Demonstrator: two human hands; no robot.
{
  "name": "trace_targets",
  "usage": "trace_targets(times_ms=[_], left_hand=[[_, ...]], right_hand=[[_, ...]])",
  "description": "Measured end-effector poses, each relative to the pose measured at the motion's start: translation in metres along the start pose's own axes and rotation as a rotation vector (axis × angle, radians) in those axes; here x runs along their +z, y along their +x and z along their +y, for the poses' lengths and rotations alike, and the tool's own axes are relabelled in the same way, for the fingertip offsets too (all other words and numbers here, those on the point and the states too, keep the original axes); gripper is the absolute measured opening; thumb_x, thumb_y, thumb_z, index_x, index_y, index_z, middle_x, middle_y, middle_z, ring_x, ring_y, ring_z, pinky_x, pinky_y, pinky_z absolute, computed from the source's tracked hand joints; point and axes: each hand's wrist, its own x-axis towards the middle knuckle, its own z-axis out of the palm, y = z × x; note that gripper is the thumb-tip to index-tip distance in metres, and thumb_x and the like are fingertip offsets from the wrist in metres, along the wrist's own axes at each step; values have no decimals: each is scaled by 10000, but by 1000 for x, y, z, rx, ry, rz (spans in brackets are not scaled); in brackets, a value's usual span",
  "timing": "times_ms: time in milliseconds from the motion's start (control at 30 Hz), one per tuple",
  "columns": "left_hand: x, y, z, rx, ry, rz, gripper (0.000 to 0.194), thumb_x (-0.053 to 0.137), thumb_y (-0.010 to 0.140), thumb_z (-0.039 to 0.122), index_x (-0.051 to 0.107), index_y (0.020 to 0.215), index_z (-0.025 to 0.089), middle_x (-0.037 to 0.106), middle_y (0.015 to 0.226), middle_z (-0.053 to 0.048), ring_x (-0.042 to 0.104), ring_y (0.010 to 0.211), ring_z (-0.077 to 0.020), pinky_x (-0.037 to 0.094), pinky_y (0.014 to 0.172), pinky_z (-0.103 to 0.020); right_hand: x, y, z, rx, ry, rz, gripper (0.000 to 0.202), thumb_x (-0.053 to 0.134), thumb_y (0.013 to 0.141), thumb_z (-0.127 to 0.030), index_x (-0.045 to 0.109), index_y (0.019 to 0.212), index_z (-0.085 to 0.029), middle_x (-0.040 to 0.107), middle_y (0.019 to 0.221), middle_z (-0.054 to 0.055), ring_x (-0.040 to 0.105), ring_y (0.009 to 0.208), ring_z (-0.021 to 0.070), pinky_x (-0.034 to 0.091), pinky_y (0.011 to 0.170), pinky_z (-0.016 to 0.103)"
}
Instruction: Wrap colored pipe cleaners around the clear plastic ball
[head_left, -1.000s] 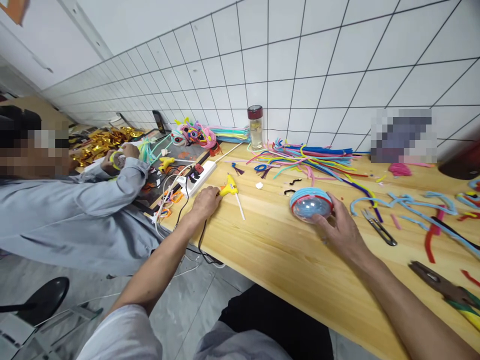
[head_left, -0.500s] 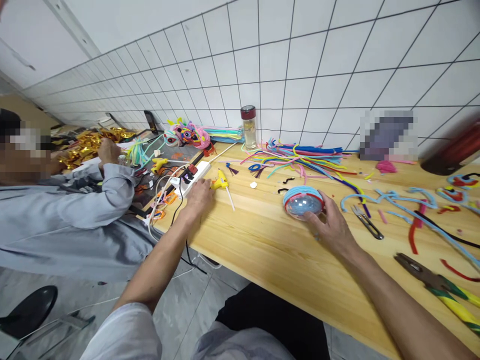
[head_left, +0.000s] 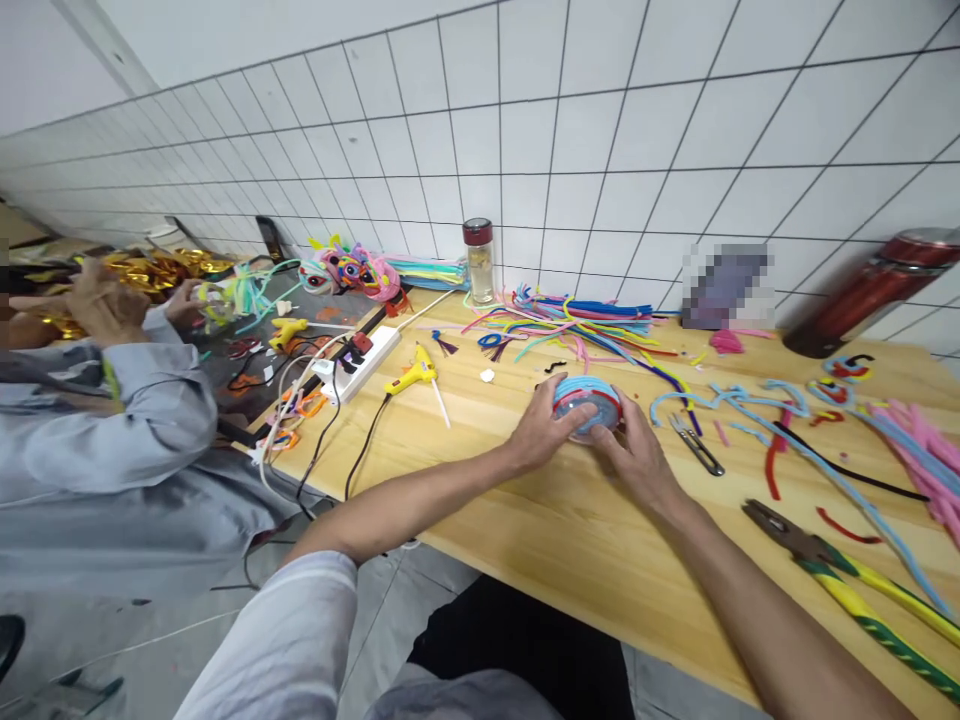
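Between my two hands is a clear plastic ball (head_left: 588,402) wrapped in light blue pipe cleaner, with a red band round its clear face. My left hand (head_left: 546,425) is closed on its left side, the thumb lying on the clear face. On the right side my right hand (head_left: 636,448) grips it too, thumb at the lower front. Left of my hands, a yellow glue gun (head_left: 414,372) rests on the table with a white glue stick poking from it. Thread snips (head_left: 697,446) lie to the right of the ball.
Pliers with yellow-green handles (head_left: 847,575) lie at the right front. Pipe cleaners (head_left: 592,318), a glass bottle (head_left: 478,265) and a red thermos (head_left: 862,290) line the wall. A white power strip (head_left: 361,365) with cords sits left. A co-worker in a grey sleeve (head_left: 150,400) works beyond it.
My left hand has left the glue gun by the power strip and moved right onto the ball. My right hand still holds the ball. The view has turned slightly right.
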Motion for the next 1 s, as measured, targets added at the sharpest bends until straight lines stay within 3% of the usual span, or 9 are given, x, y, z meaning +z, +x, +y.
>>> trace_targets(times_ms=[167, 367, 533, 733, 1000], left_hand=[[4, 1, -12, 63, 0, -7, 911, 710, 916, 647, 347, 1598, 165, 411, 1669, -231, 438, 1557, -363, 344, 1312, -552], [4, -1, -26, 114, 62, 5, 1138, 881, 749, 653, 306, 1625, 208, 377, 1679, -231, 425, 1559, -380, 399, 1278, -540], [1, -1, -28, 127, 79, -12, 1113, 922, 714, 583, 367, 1599, 199, 463, 1606, -213, 519, 1479, -372, 458, 1234, -546], [0, -4, -21, 153, 150, 49, 1022, 903, 751, 533, 405, 1582, 210, 531, 1548, -185, 574, 1424, -351, 484, 1214, -549], [-2, -6, -22, 165, 181, 67, 1097, 928, 718, 497, 362, 1621, 233, 435, 1639, -187, 499, 1503, -369, 443, 1257, -550]], right_hand=[[-3, -2, -1, 12, 19, 6, 845, 428, 1007, -788, 425, 1630, -217, 524, 1618, 192, 513, 1489, 357, 401, 1256, 601], [-4, -4, -11, 35, 39, -2, 876, 391, 1019, -796, 416, 1654, -192, 501, 1649, 187, 485, 1522, 348, 396, 1276, 551], [-3, -2, -10, -17, 74, 17, 840, 365, 1030, -798, 478, 1625, -216, 569, 1586, 172, 541, 1468, 325, 417, 1257, 533], [-2, -2, -11, -39, 60, 26, 875, 344, 1025, -812, 419, 1664, -219, 532, 1620, 169, 506, 1503, 307, 395, 1275, 507], [2, -2, -7, -86, 51, 32, 848, 350, 1040, -785, 410, 1670, -221, 512, 1638, 168, 473, 1532, 294, 381, 1290, 512]])
